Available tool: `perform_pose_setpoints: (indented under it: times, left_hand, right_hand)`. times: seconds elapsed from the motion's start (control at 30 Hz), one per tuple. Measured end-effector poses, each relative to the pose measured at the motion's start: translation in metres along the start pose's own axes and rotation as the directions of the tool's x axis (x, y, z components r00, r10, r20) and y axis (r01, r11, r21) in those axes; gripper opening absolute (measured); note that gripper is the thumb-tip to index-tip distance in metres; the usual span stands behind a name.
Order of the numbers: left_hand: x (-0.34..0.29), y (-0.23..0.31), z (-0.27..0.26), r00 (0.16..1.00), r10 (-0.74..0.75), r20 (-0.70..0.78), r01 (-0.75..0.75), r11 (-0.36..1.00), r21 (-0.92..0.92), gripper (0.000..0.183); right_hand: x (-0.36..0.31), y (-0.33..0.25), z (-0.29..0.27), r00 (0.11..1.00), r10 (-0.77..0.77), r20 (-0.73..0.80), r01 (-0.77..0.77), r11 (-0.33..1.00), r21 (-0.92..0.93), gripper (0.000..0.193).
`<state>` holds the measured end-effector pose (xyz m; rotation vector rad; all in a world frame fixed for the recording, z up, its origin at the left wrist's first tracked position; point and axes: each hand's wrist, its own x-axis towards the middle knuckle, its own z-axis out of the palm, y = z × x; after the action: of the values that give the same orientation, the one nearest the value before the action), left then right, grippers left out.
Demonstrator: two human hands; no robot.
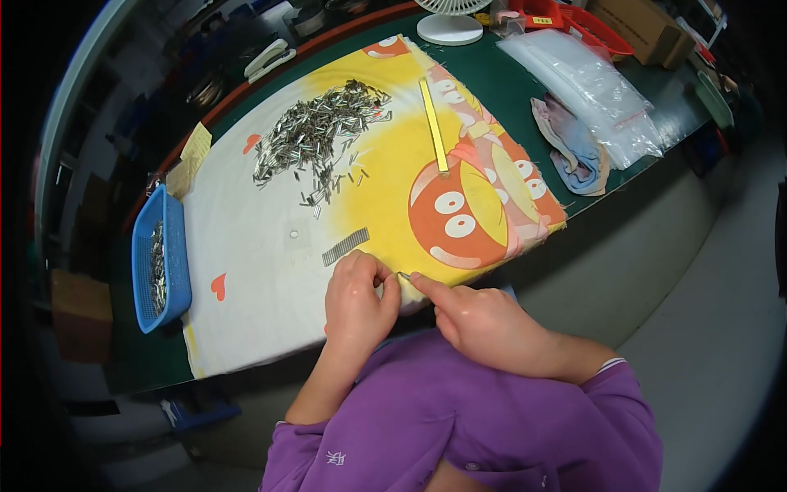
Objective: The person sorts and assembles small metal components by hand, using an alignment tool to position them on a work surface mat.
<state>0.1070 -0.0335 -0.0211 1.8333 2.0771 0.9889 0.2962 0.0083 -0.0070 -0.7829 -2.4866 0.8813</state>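
Near the front edge of a cloth-covered pad (246,328), my two hands meet fingertip to fingertip. My left hand (359,297) is closed, its thumb and index finger drawn together at a small metal piece (403,276). From the other side, the closed fingertips of my right hand (492,324) pinch the same piece, which is mostly hidden. Just beyond my left hand lies a tidy row of slim metal pieces (345,246), side by side. Farther back is a loose heap of similar small silvery pieces (320,131).
A blue plastic basket (182,271) holding more metal pieces stands at the left. A yellow strip (434,127) lies on the pad. Around it are a white stapler-like tool (270,61), a white fan (449,29), clear plastic bags (586,90), a crumpled cloth (571,148) and red trays (594,33).
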Motion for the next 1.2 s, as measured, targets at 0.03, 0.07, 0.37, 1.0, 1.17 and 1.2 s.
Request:
perform_pose_setpoints:
  times: [0.03, 0.07, 0.37, 1.0, 1.17, 1.2]
  left_hand:
    - [0.000, 0.000, 0.000, 1.000, 0.001, -0.001, -0.001, 1.000, 0.000, 0.015]
    - [0.000, 0.000, -0.001, 1.000, -0.009, 0.004, 0.009, 1.000, -0.008, 0.015]
    - [-0.005, -0.006, -0.028, 0.986, -0.159, -0.040, 0.157, 0.986, -0.061, 0.011]
    - [-0.004, -0.046, -0.051, 0.969, -0.215, -0.120, 0.220, 0.975, 0.031, 0.010]
    - [0.002, -0.050, -0.058, 0.952, -0.303, -0.030, 0.301, 0.952, -0.061, 0.014]
    - [0.007, -0.054, -0.060, 0.953, -0.300, -0.036, 0.297, 0.952, -0.068, 0.014]
  right_hand:
    - [0.001, -0.001, -0.001, 1.000, -0.001, -0.001, 0.001, 1.000, -0.001, 0.047]
    - [0.001, -0.002, -0.001, 1.000, 0.002, 0.017, -0.001, 1.000, -0.028, 0.047]
    - [0.007, 0.009, -0.016, 0.987, 0.018, -0.160, -0.011, 0.999, 0.042, 0.049]
    - [0.049, 0.071, -0.034, 0.859, -0.073, -0.507, -0.075, 0.961, -0.266, 0.050]
    - [0.042, 0.089, -0.052, 0.848, 0.074, -0.525, -0.297, 0.887, -0.353, 0.043]
    - [0.041, 0.092, -0.053, 0.857, 0.101, -0.506, -0.332, 0.859, -0.390, 0.041]
